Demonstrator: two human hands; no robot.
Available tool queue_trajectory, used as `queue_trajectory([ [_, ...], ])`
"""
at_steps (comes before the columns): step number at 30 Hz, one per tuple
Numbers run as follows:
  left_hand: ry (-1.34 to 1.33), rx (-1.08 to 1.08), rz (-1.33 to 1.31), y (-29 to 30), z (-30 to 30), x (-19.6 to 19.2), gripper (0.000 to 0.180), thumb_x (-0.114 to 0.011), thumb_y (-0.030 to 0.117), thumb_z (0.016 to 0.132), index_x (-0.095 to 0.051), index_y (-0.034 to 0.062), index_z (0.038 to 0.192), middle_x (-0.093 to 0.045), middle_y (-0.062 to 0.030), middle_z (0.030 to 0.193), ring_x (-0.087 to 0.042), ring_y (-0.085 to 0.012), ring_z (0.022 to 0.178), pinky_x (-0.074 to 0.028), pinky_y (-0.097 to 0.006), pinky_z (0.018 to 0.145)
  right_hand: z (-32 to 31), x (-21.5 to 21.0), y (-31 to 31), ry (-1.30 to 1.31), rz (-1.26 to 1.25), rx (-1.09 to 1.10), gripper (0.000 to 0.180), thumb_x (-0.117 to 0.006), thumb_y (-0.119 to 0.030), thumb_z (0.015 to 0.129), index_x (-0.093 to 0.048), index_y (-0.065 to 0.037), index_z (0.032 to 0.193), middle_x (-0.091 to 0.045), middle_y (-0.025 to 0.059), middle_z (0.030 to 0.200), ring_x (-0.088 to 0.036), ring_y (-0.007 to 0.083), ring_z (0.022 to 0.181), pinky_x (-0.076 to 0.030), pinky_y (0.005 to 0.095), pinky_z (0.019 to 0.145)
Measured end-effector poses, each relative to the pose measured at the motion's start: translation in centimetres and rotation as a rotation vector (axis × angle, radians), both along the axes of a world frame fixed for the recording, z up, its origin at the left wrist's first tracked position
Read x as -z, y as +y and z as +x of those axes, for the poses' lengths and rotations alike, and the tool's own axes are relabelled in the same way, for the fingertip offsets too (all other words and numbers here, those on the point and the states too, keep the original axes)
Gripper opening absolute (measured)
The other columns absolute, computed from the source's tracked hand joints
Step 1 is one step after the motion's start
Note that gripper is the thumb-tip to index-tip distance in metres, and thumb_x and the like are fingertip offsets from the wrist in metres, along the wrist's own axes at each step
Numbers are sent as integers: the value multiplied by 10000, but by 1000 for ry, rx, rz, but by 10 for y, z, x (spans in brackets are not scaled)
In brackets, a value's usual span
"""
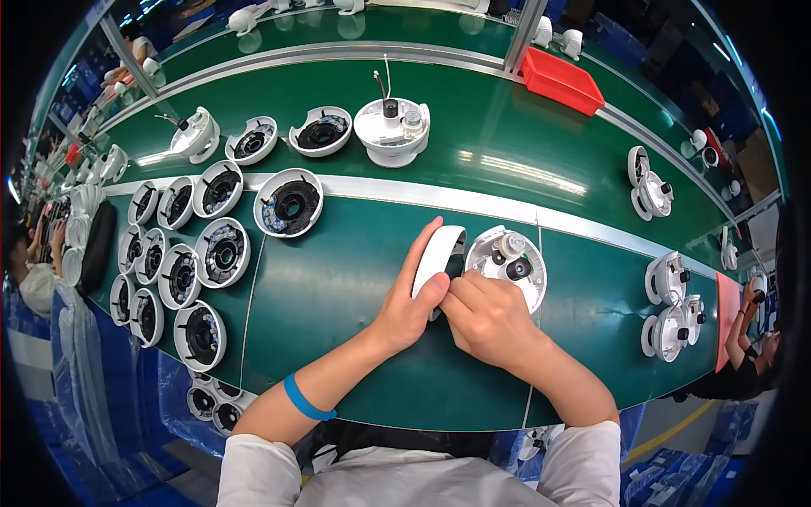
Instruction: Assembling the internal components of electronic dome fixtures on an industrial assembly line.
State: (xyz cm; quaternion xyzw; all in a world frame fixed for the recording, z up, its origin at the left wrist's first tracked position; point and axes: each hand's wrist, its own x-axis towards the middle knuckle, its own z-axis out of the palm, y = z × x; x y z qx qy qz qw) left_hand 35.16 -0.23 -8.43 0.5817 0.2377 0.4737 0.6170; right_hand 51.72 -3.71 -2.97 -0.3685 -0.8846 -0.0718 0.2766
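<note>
Centre of the frame, on the green work surface point(355, 279): left hand point(407, 306) wrapped around a white dome cover point(438, 258), thumb across its near face, fingers along its far side, cover tipped on edge with the dark opening turned toward the right; right hand point(488, 319) just beside, fingers curled inward, thumb and forefinger tips pressed at the lower edge of the same cover, touching the left thumb; exact pinch hidden behind the knuckles. Blue wristband point(306, 400) on the left forearm, lower centre.

Immediately right of the cover, touching or nearly so: round white camera base point(511, 264) lying flat, a dark lens and a small pale cylinder standing on it.

Left half of the frame: many white ring housings point(221, 252) with black insides, laid in overlapping rows from the middle left down to the lower left edge; one larger ring housing point(289, 202) apart from the rows, upper left of the hands.

Upper centre, beyond the silver rail point(473, 203): assembled white unit point(391, 128) with thin wires rising from it; two open half-shells point(321, 131) to its left.

Upper right: red bin point(560, 80); right edge: clusters of finished white camera units point(672, 304); far right, another person's arm point(743, 334) at a pink tray point(726, 313).
</note>
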Motion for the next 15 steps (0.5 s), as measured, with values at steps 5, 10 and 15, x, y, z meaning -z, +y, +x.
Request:
queue_trajectory([
  [5, -217, -30, -345, 1, 13, 4, 683, -407, 463, 1106, -218, 77, 1637, -431, -138, 1546, -428, -237, 1413, -332, -370, 1185, 7, -37, -17, 92, -125, 366, 299, -742, -87, 764, -677, -62, 1055, -645, 55, 980, -676, 242, 789, -545, 392, 629],
  [10, -347, -88, -643, 24, 16, -10, 578, -415, 487, 1106, -494, 31, 1452, -612, -98, 1359, -610, -184, 1229, -456, -362, 1104, 46, -58, -19, 309, -635, 349, 451, -737, -64, 792, -639, -1, 1228, -682, 127, 1165, -718, 281, 826, -571, 360, 684],
  [15, -208, -358, -425, 86, 21, 10, 553, -493, 422, 1094, -416, 32, 1479, -546, -184, 1407, -596, -272, 1281, -483, -391, 1088, 57, -44, 6, 1193, -938, 228, 354, -618, 46, 872, -619, 30, 1226, -640, 115, 1224, -678, 176, 966, -593, 307, 841],
])
